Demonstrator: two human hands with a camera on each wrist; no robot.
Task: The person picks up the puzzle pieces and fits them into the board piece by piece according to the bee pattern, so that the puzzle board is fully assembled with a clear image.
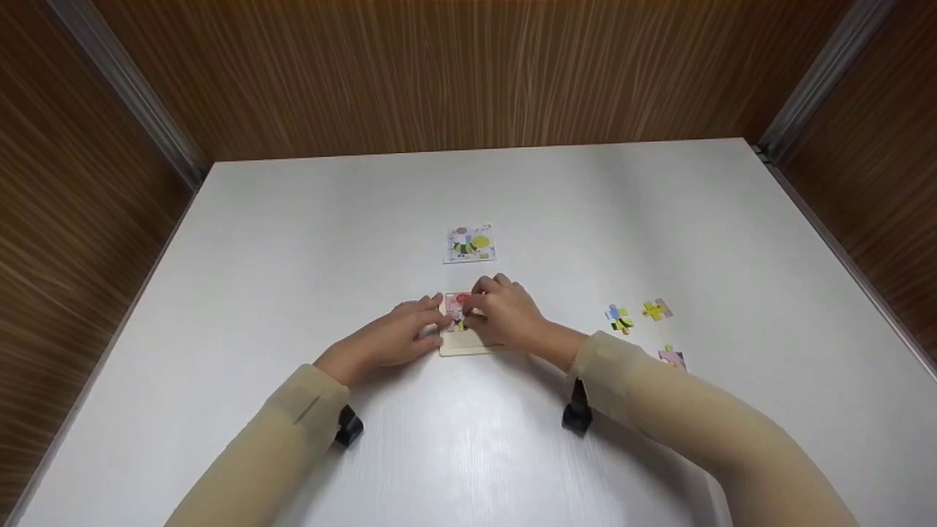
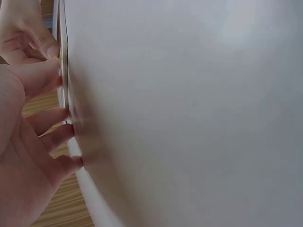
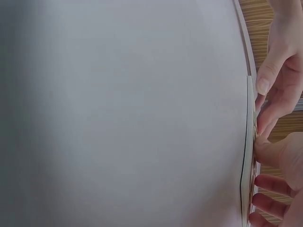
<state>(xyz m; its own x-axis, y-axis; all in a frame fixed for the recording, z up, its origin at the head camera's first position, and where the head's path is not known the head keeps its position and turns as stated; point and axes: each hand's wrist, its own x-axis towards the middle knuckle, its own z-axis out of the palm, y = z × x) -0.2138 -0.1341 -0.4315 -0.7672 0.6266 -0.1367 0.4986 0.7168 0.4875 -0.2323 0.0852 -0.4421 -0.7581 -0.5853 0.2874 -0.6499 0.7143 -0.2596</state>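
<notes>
A cream puzzle tray lies flat in the middle of the table, with pink and red puzzle pieces in its upper left part. My left hand rests along the tray's left edge, fingers loosely spread, one fingertip reaching onto the pieces. Over the tray, my right hand has its fingers curled, thumb and index finger pinching a puzzle piece with a bee picture, mostly hidden beneath them. In the left wrist view the left fingers touch the tray's side. The right hand covers the tray's right part.
Just beyond the tray lies a square bee picture. Off to the right are loose pieces: a blue, yellow and black one, a yellow and pink one, and a pink one near the right sleeve. Wood-grain panels surround the white table.
</notes>
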